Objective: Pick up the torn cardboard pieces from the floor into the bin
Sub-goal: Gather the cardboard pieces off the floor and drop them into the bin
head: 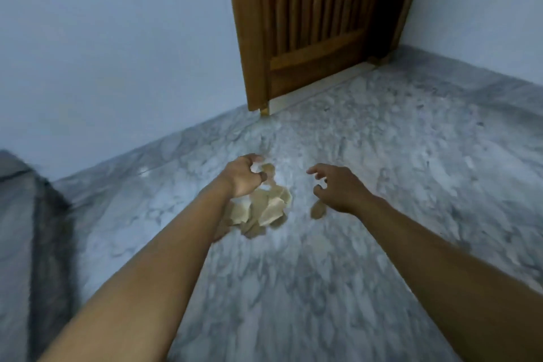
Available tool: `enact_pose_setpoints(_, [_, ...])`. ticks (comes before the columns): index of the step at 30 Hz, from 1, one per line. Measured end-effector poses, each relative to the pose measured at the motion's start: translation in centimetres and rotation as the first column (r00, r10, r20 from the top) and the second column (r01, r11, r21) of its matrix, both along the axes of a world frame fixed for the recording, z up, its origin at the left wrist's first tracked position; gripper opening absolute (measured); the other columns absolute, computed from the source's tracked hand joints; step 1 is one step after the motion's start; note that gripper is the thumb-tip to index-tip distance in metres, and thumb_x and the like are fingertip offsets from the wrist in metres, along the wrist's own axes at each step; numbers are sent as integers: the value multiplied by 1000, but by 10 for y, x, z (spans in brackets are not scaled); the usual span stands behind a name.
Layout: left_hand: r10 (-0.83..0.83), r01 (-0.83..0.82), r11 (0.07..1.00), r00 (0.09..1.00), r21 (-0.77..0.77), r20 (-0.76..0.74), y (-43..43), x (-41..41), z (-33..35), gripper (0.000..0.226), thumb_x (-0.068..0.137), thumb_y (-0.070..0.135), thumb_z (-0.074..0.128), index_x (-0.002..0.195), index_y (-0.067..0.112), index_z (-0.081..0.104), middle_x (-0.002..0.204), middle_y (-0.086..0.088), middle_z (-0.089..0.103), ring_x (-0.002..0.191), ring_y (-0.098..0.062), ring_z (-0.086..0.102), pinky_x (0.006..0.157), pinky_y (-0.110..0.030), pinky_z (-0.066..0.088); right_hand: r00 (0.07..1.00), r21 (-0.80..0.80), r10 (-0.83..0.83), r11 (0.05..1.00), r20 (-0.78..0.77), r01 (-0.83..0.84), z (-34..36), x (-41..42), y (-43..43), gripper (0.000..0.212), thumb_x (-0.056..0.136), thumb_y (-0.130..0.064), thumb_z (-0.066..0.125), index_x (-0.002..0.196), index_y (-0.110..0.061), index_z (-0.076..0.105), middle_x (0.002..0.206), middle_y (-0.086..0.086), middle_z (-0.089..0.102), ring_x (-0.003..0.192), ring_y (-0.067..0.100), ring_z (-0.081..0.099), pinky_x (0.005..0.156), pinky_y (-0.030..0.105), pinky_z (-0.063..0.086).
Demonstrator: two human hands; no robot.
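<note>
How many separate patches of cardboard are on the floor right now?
2. A heaped pile by the left hand, and one stray piece beside it, by the right hand. Blur and the left hand may hide more.

Two hands were in view, one left hand [244,176] and one right hand [338,188]. The torn cardboard pieces [264,209] made one heap, too blurred to count exactly, plus one stray piece [317,211] beside it. One wooden door [308,23] stood behind.

Probably a home: marble floor [323,288], wooden door [311,23].
</note>
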State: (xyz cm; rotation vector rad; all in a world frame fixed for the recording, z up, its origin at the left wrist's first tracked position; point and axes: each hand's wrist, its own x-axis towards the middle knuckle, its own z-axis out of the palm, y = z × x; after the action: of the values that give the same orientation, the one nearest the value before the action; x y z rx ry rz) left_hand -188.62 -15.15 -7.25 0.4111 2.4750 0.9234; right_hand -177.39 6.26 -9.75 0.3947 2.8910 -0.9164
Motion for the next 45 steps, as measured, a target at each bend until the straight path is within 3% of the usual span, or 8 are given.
enact_pose_setpoints(4, [-1, 2, 999, 1000, -40, 25, -53, -28, -17, 50, 95, 32, 58, 143, 29, 45, 153, -7, 39, 129, -25, 51, 95, -27, 41, 998, 12, 27, 1000, 60, -28, -11, -31, -45, 40, 95, -29, 61, 134, -29, 56, 132, 2, 61, 112, 22, 62, 88, 37, 53])
enact_pose_setpoints(8, [-24, 25, 997, 1000, -74, 13, -72, -50, -40, 50, 95, 33, 57, 143, 27, 45, 152, -9, 40, 121, -29, 56, 87, -27, 42, 987, 13, 52, 998, 154, -54, -35, -57, -67, 44, 93, -26, 61, 137, -27, 55, 134, 4, 60, 107, 24, 61, 84, 39, 54])
enact_pose_setpoints(15, [-11, 13, 995, 1000, -98, 17, -69, -65, -79, 49, 94, 33, 61, 141, 22, 49, 149, -4, 45, 132, -22, 47, 101, -32, 39, 935, 60, 137, 984, 326, -165, -69, -101, -55, 58, 93, -21, 59, 148, -26, 42, 147, 8, 49, 119, 29, 56, 86, 36, 50])
enact_pose_setpoints(22, [63, -55, 997, 989, -61, 133, -7, -81, -138, 52, 85, 27, 74, 133, 23, 54, 133, -3, 53, 116, -19, 55, 86, -29, 46, 809, 188, 208, 913, 549, -363, -110, -149, 10, 67, 91, 0, 53, 148, -31, 38, 148, 9, 40, 112, 28, 55, 77, 37, 52])
enact_pose_setpoints(28, [-3, 39, 960, 992, -277, 129, 60, -82, -217, 64, 75, 31, 79, 132, 20, 52, 139, -7, 50, 124, -25, 51, 90, -29, 43, 688, 166, 288, 842, 667, -514, -187, -163, 55, 68, 82, -24, 76, 141, -32, 44, 137, 5, 45, 119, 27, 52, 87, 37, 44])
enact_pose_setpoints(32, [-27, 42, 897, 999, -440, 41, 74, -67, -257, 79, 66, 51, 81, 133, 25, 48, 141, -6, 45, 130, -33, 41, 101, -44, 45, 766, 253, 330, 809, 551, -530, -230, -147, 67, 52, 82, -33, 75, 125, -19, 49, 127, 8, 45, 111, 31, 49, 80, 38, 36])
enact_pose_setpoints(39, [-128, 26, 907, 968, -421, -216, 70, -58, -288, 43, 74, 38, 66, 106, 11, 56, 111, -9, 58, 98, -32, 54, 81, -40, 48, 696, 239, 302, 788, 651, -567, -246, -164, 81, 58, 76, -63, 73, 109, -17, 58, 110, 3, 60, 102, 23, 59, 91, 38, 42])
enact_pose_setpoints(45, [-86, -28, 960, 918, -278, -387, 57, -65, -273, 12, 84, 21, 58, 90, 14, 64, 83, 1, 61, 73, -22, 59, 51, -33, 47, 696, 5, 241, 943, 677, -332, -235, -172, 74, 30, 68, -42, 86, 85, -21, 71, 91, 0, 70, 82, 16, 67, 73, 31, 57])
